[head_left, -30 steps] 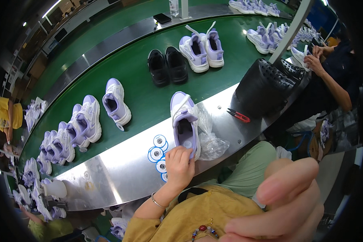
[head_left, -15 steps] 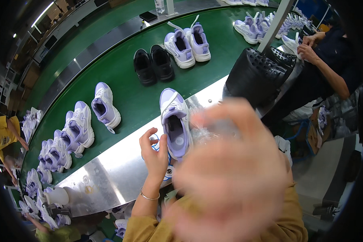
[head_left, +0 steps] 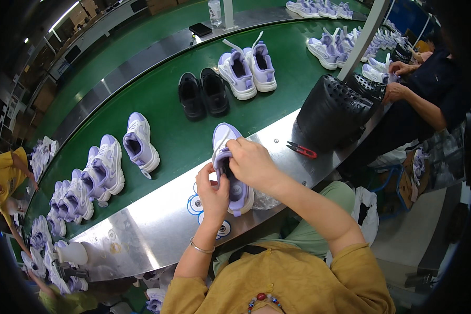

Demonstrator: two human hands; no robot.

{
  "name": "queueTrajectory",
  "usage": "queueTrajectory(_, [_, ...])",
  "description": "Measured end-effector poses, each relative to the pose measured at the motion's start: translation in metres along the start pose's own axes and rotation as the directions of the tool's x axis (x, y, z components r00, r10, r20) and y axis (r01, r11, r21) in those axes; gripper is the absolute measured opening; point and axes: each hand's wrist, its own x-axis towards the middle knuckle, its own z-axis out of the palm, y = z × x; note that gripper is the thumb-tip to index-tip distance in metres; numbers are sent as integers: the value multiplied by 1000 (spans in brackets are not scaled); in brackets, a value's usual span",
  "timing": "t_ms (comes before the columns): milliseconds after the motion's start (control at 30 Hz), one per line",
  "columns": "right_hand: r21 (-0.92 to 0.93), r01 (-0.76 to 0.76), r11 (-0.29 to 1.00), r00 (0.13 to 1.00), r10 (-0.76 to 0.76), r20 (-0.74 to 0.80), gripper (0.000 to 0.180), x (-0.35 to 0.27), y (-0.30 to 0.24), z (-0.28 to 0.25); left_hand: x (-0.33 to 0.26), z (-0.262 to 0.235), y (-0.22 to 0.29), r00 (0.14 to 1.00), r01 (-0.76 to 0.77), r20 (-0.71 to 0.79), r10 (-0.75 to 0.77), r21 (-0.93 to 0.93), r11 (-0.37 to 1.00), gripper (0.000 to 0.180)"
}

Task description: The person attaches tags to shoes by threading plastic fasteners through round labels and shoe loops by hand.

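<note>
A lavender and white sneaker [head_left: 226, 144] lies on the steel ledge [head_left: 157, 220] in front of me, its toe reaching onto the green belt. My left hand [head_left: 213, 194] grips its left side near the opening. My right hand [head_left: 252, 163] lies over the top of the shoe, fingers curled into the opening and hiding it. A crumpled clear plastic bag [head_left: 267, 201] sits under the shoe's heel at my right wrist.
Red-handled snips [head_left: 301, 150] lie on the ledge beside a black perforated basket [head_left: 331, 111]. The green conveyor [head_left: 167, 131] carries a black pair [head_left: 203, 94], a lavender pair [head_left: 248, 69] and several more lavender shoes at left. Another person [head_left: 424, 99] works at right.
My right hand came down from close to the camera onto the top of the sneaker. My left hand slid from the round stickers on the ledge to the shoe's side.
</note>
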Motion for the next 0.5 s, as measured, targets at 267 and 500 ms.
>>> queueTrajectory(267, [1, -146, 989, 977, 144, 155, 21, 26, -26, -1, 0, 5, -3, 984, -153, -66, 164, 151, 977, 31])
queueTrajectory(500, [196, -21, 980, 995, 1, 104, 19, 45, -3, 8, 3, 2, -3, 995, -99, -25, 101, 81, 992, 33])
